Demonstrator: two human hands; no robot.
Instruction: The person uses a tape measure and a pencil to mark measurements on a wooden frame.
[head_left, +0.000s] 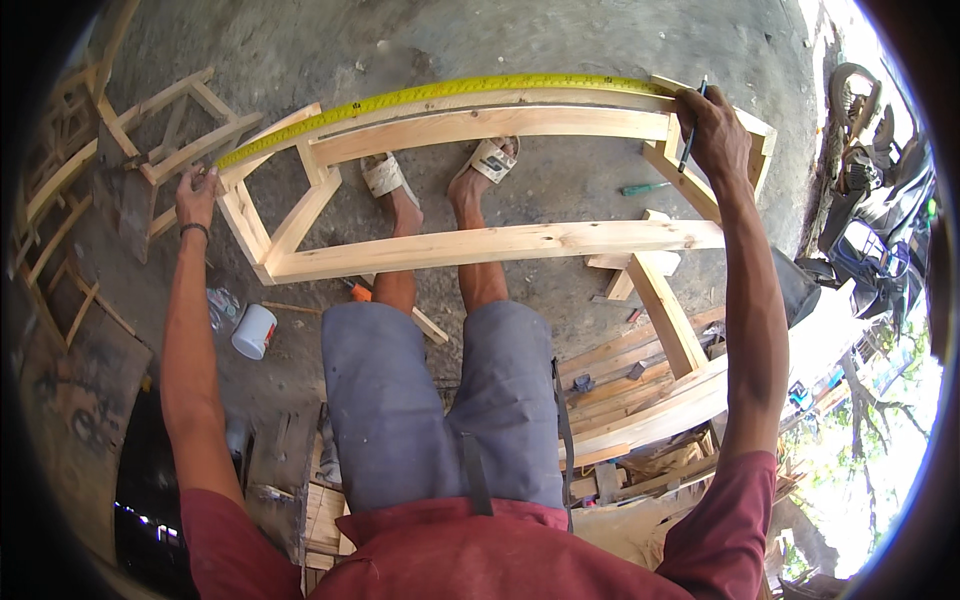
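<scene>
A long frame of pale wooden bars (500, 240) stands before me, with angled pieces at both ends. A yellow tape measure (440, 94) is stretched along its far bar. At the frame's left corner, my left hand (197, 195) pinches the end of the tape between thumb and fingers. My right hand (716, 135) is closed at the far right corner, where the tape runs up to it. A dark pencil (692, 137) sticks out from between its fingers. The tape's case does not show; the right hand may hide it.
More wooden frames (180, 130) stand at the left. A white bucket (254, 331) lies near my left forearm. A green-handled screwdriver (643, 188) lies on the floor inside the frame. Planks and a wooden brace (665, 315) are at the right, and dark bags (865, 220) lie beyond.
</scene>
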